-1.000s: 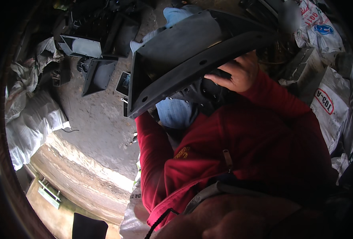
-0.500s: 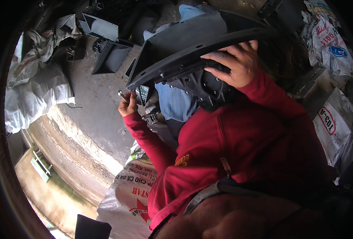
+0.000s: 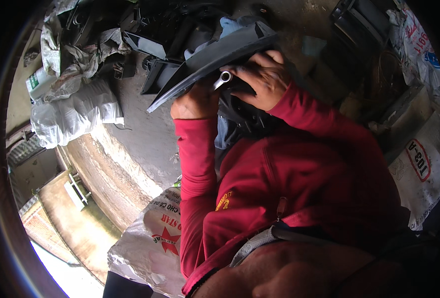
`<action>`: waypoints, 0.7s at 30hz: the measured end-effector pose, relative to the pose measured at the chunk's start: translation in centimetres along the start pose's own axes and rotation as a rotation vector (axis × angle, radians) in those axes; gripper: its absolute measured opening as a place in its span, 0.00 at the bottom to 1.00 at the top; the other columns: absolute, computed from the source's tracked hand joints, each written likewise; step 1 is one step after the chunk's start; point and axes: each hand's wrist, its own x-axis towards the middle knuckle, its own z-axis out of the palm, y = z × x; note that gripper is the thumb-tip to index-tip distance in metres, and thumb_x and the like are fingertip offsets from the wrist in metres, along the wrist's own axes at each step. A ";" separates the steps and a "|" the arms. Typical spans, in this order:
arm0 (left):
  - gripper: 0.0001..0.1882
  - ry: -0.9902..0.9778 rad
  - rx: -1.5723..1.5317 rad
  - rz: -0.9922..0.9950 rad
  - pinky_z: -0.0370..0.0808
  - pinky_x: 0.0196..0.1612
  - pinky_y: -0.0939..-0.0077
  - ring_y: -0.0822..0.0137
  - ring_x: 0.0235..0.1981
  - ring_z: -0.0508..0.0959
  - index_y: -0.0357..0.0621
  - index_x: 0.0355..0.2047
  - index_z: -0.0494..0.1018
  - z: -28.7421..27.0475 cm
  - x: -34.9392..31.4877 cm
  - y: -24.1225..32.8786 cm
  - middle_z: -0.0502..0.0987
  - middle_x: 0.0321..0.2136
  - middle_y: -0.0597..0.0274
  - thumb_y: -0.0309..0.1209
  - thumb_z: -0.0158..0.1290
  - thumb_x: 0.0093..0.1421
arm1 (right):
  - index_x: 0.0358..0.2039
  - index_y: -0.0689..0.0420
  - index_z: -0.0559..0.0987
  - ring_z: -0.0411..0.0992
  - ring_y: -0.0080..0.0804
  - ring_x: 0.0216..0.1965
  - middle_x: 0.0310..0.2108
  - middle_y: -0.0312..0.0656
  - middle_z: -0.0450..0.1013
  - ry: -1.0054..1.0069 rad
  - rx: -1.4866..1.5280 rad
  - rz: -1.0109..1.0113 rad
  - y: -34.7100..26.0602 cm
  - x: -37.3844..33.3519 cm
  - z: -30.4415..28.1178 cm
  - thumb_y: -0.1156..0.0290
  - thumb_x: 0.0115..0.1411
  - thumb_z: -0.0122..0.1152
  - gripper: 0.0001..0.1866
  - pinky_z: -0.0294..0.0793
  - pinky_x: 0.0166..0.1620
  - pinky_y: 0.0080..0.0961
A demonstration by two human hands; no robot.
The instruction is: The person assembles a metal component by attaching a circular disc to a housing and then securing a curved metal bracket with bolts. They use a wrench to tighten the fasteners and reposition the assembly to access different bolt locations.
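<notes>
A large black tray-like panel point(image 3: 225, 53) with raised edges is tilted in front of me over my lap. My left hand point(image 3: 195, 103) is closed around a wrench point(image 3: 222, 80) close under the panel's near edge; its silver ring end points up toward my other hand. My right hand point(image 3: 263, 80) grips the panel's underside with bent fingers, its thumb lower down by a dark bracket-like part point(image 3: 242, 111). The panel and the hand itself hide some of its fingertips.
More black metal housings point(image 3: 159, 74) lie on the grey floor beyond the panel. White plastic sacks point(image 3: 78, 116) are heaped at the left, and another white sack point(image 3: 421, 164) stands at the right. A printed sack point(image 3: 148, 243) lies by my left elbow.
My left hand has moved right and up with the wrench, from the panel's left corner to beneath it. The right hand has shifted left and its fingers are more bent. The panel is tilted more.
</notes>
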 end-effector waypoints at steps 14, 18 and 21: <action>0.20 -0.089 0.042 0.041 0.79 0.28 0.66 0.59 0.32 0.82 0.60 0.46 0.79 0.8 0.8 -0.4 0.79 0.41 0.62 0.36 0.63 0.51 | 0.46 0.48 0.75 0.71 0.30 0.42 0.34 0.31 0.76 0.000 0.061 0.040 0.2 -0.4 0.5 0.61 0.47 0.70 0.24 0.57 0.52 0.39; 0.20 -0.101 0.014 0.048 0.79 0.28 0.66 0.58 0.33 0.82 0.59 0.47 0.78 0.7 1.1 -0.3 0.79 0.42 0.61 0.33 0.62 0.51 | 0.43 0.48 0.75 0.71 0.30 0.41 0.34 0.31 0.76 -0.015 0.045 0.052 0.2 -0.2 0.6 0.62 0.46 0.70 0.22 0.58 0.51 0.39; 0.19 -0.085 -0.017 0.071 0.80 0.30 0.66 0.57 0.33 0.82 0.57 0.47 0.78 0.6 1.0 -0.5 0.78 0.44 0.60 0.31 0.60 0.52 | 0.42 0.47 0.75 0.71 0.30 0.41 0.34 0.30 0.76 0.007 0.046 0.054 0.0 0.0 0.7 0.62 0.46 0.69 0.21 0.59 0.51 0.39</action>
